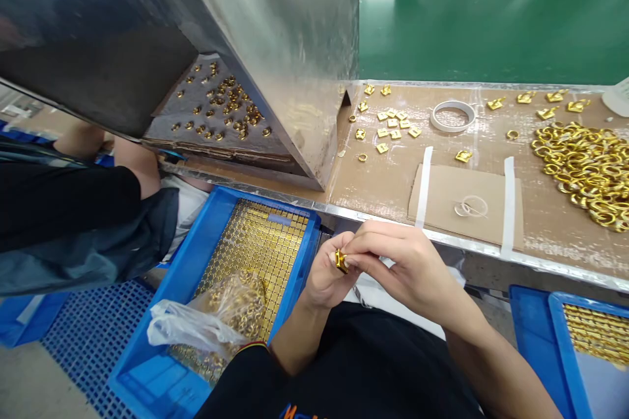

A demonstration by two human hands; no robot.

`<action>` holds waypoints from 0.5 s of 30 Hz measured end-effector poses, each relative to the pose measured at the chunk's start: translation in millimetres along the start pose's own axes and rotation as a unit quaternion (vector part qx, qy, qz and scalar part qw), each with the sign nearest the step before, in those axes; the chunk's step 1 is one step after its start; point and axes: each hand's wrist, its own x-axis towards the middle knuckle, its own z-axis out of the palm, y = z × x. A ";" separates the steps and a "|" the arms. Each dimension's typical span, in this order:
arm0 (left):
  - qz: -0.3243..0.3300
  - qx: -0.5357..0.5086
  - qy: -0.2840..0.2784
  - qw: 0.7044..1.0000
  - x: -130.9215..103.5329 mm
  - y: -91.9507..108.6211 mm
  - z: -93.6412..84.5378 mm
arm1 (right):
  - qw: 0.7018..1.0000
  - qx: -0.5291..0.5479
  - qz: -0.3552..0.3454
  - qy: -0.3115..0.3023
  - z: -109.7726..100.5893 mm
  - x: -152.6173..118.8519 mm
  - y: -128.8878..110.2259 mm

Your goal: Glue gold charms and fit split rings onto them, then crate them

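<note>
Close in front of my body, my left hand is closed around a small shiny gold metal fitting, squarish with a dark opening. Thumb and fingertips of my right hand pinch at the fitting's right side; whether they also hold something tiny there is hidden. Just beyond my hands, on the bench edge, a cardboard sheet is held by white tape strips, and a thin clear loop lies on it. Loose gold square pieces and a gold ring lie farther back.
A metal hood stands left, with gold rings inside. Below it, a blue crate holds gold parts and a plastic bag. A ring pile and tape roll lie right, before a green belt. Another person is at left.
</note>
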 end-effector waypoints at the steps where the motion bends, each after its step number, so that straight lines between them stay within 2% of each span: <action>1: -0.003 0.001 0.000 1.000 0.0 0.4 0.4 | 1.000 -0.001 -0.001 0.000 0.0 0.0 0.0; 11: -0.001 0.013 -0.014 1.000 0.2 3.2 5.4 | 1.000 -0.011 0.000 0.016 0.5 -1.2 -3.9; 15: 0.057 0.042 -0.059 0.996 1.2 9.2 8.4 | 0.998 0.011 0.014 0.066 3.0 -4.7 -6.6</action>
